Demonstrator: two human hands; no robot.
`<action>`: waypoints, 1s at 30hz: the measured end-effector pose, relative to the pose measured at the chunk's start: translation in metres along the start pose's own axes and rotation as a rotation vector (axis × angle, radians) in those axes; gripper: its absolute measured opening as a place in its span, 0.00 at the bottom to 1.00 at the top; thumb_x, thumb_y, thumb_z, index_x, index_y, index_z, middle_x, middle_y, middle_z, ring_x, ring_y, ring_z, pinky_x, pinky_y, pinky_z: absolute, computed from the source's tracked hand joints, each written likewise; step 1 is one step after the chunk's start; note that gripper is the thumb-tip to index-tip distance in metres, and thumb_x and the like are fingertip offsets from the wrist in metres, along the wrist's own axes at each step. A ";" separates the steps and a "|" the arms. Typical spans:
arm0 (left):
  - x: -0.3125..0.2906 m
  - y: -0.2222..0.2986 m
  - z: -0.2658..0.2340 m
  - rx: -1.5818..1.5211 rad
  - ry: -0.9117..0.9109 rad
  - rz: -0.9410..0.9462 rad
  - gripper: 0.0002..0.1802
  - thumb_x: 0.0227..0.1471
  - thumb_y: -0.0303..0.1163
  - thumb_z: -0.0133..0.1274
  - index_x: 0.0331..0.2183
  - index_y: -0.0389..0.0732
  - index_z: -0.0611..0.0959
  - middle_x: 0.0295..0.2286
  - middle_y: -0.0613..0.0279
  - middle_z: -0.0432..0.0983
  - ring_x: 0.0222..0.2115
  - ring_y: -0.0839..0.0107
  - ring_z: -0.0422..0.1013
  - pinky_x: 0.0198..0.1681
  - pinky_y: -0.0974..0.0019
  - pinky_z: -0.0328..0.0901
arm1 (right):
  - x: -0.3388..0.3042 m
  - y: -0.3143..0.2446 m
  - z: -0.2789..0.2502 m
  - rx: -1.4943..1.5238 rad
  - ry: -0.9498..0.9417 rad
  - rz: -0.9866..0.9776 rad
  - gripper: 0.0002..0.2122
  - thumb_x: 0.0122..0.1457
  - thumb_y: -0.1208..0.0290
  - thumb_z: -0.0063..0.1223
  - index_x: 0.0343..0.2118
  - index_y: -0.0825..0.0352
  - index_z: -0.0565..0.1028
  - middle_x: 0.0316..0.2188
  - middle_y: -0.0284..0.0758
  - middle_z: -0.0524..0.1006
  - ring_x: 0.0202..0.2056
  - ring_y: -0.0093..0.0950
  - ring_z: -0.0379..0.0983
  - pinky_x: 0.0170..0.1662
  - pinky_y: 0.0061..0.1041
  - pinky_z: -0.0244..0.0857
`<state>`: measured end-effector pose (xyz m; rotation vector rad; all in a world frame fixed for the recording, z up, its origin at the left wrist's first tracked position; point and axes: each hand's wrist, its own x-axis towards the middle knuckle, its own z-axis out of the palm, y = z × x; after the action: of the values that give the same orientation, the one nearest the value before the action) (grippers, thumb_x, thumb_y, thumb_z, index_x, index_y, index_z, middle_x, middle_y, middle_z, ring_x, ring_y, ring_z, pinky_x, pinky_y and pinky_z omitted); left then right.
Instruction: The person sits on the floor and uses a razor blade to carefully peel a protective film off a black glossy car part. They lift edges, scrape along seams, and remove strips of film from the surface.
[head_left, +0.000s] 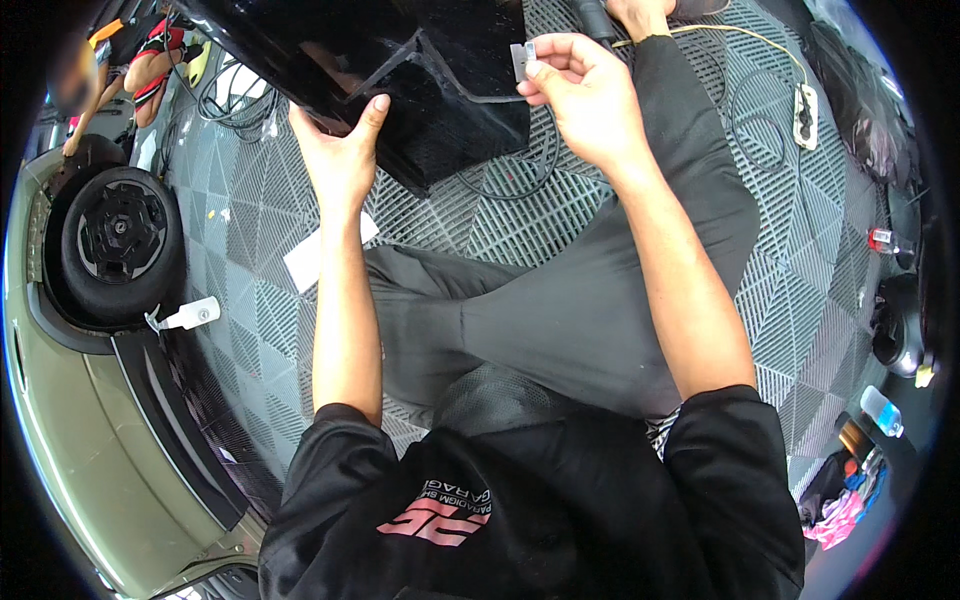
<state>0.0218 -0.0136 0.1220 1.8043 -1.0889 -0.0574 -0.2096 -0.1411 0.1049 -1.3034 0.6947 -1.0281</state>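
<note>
A large glossy black panel (400,60) stretches across the top of the view, above the grey grid floor (820,260). My left hand (340,150) grips the panel's lower edge, thumb up against its face. My right hand (585,95) pinches a small grey flat piece (521,60) between thumb and fingers, held at the panel's right side. My legs in dark trousers (590,300) lie stretched out beneath both arms.
A car with a black wheel hub (120,235) and olive-green body (70,440) stands at the left. Black cables (235,100) and a white power strip (805,115) lie on the floor. Bottles (882,410) and clutter sit at the right. Another person (130,60) is at the top left.
</note>
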 end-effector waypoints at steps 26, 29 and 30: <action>-0.023 -0.049 0.003 -0.193 -0.126 -0.164 0.56 0.46 0.36 0.74 0.66 0.37 0.56 0.56 0.45 0.67 0.57 0.54 0.68 0.62 0.53 0.63 | 0.021 0.014 -0.044 -0.753 -0.340 0.036 0.10 0.57 0.73 0.60 0.40 0.71 0.79 0.33 0.41 0.82 0.37 0.33 0.80 0.43 0.33 0.73; -0.025 -0.044 0.003 -0.267 -0.105 -0.157 0.55 0.47 0.37 0.73 0.66 0.36 0.56 0.57 0.45 0.66 0.58 0.54 0.67 0.63 0.53 0.62 | 0.020 0.015 -0.042 -0.726 -0.332 0.015 0.09 0.57 0.72 0.60 0.39 0.71 0.79 0.31 0.40 0.82 0.35 0.33 0.80 0.42 0.33 0.73; -0.024 -0.041 0.003 -0.273 -0.082 -0.141 0.55 0.48 0.37 0.73 0.66 0.35 0.56 0.57 0.45 0.66 0.58 0.54 0.67 0.63 0.53 0.62 | 0.020 0.015 -0.040 -0.712 -0.325 0.005 0.09 0.57 0.72 0.60 0.38 0.70 0.79 0.31 0.40 0.82 0.35 0.32 0.80 0.41 0.33 0.72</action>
<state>0.0324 0.0053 0.0792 1.6398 -0.9581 -0.3511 -0.2333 -0.1766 0.0860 -2.0244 0.8434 -0.5436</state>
